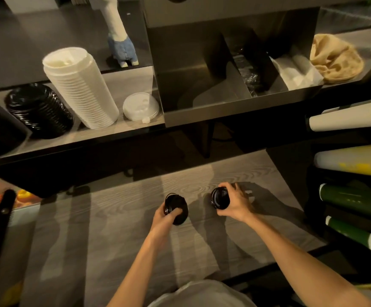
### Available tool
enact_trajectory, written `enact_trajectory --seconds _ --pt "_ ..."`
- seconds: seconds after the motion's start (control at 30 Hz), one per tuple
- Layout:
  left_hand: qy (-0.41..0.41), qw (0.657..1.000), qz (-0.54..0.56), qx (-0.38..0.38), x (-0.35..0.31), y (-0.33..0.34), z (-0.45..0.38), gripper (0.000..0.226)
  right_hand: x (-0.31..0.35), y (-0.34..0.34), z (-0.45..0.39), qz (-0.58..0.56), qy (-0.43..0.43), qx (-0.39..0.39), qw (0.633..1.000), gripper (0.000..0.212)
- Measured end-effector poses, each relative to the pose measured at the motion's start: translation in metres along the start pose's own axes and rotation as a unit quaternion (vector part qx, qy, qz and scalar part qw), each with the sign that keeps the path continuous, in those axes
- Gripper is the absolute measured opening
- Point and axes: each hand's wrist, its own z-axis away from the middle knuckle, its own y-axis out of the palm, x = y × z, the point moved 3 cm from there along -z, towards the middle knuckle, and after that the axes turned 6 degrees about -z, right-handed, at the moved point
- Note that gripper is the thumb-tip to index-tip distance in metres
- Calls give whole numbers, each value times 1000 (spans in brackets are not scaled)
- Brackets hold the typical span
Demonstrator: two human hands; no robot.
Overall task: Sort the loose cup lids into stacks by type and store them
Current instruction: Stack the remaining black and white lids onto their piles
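Note:
My left hand (165, 219) grips a black lid stack (179, 207) just above the grey wood counter (118, 229). To its right, my right hand (235, 203) holds another black lid stack (220, 197), tilted on edge. On the upper shelf stand a tall white lid stack (80, 87), a shorter black lid stack (40, 109) and a few loose white lids (140, 106).
A metal divided bin (202, 111) sits at the shelf's right, with wrapped items and white napkins in its compartments. A beige cloth (335, 57) lies beside it. Cup sleeves (346, 118) poke out from a rack at the right. A figurine (122, 45) stands behind.

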Motion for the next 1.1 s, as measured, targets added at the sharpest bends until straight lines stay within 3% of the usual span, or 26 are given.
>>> enact_trajectory --seconds 0.07,0.2,0.33,0.47,0.57,0.67,0.77,0.87,1.1 --pt "-12 998 63 16 -3 4 7 81 16 -5 10 -83 -37 -8 996 82" --pt "21 977 193 87 -36 16 31 54 65 -14 44 -198 -134 -2 971 77" --pt "62 966 178 176 -66 20 53 60 100 -21 68 -220 -181 6 958 76" --pt "82 950 221 204 -77 19 65 78 116 -37 78 -233 -209 5 950 77" --pt "43 931 301 204 -80 21 67 89 123 -52 81 -260 -227 -4 938 76" --pt "36 914 357 191 -86 22 71 63 122 -73 80 -299 -215 -58 928 77" --pt "24 907 380 181 -91 22 71 66 119 -86 80 -286 -210 -90 931 79" --pt "28 915 366 169 -96 21 70 68 122 -84 81 -251 -204 -95 941 81" --pt "67 943 297 137 -105 17 73 50 145 -63 92 -196 -214 -113 950 77"
